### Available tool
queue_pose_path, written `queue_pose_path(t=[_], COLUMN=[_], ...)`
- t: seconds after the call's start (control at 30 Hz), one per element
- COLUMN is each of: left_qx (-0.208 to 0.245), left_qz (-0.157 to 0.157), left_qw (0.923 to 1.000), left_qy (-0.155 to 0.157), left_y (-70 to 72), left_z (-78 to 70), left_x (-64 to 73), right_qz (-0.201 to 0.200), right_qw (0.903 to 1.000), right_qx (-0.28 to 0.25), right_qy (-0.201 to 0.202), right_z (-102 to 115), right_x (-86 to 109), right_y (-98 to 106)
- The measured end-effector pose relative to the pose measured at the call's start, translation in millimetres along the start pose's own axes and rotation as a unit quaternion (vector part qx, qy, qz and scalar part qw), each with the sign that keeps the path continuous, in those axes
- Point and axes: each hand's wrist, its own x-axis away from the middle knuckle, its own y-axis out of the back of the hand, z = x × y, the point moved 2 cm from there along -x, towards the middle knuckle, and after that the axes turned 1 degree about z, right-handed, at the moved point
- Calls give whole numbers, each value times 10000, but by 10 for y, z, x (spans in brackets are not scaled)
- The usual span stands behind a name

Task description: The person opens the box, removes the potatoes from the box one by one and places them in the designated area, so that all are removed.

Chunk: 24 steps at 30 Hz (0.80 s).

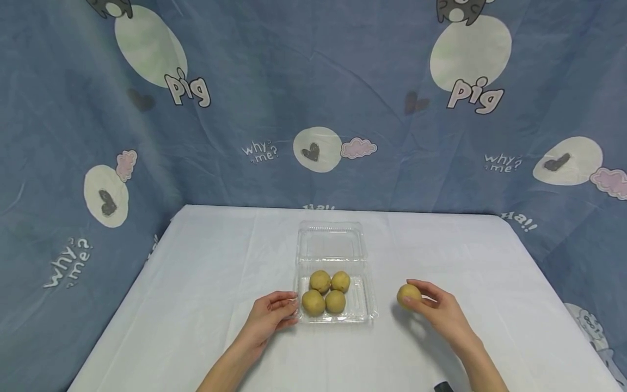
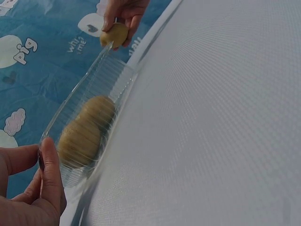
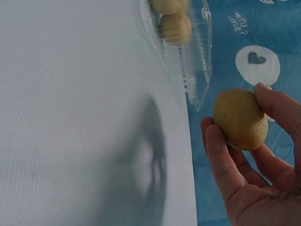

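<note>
A clear plastic clamshell box [image 1: 360,302] lies on the table with its lid [image 1: 330,242] folded back, away from me. Several round yellow-brown fruits [image 1: 313,302] sit in its tray, toward the left side. My left hand [image 1: 269,316] pinches the box's left edge between thumb and fingers; the left wrist view shows this grip at the rim [image 2: 45,139]. To the right of the box, my right hand [image 1: 443,313] holds one more such fruit [image 3: 240,119] by the fingertips, above the table. Its exact kind is unclear.
A white cloth covers the table [image 1: 220,245]. Behind and beside it hangs a blue printed curtain [image 1: 274,109]. At the front edge near my right forearm, a small black object [image 1: 443,387] is partly in view.
</note>
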Motion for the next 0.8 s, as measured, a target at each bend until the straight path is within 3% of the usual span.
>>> queue_pose_path(t=[0.8], left_qx=[-27], left_qz=[-40], left_qw=[10000], left_qy=[11], left_y=[-13], left_z=[-22], left_x=[4], right_qz=[-42], right_qw=[9959], right_qx=[899], right_qy=[-81], right_z=[-141], right_x=[63], right_y=[206])
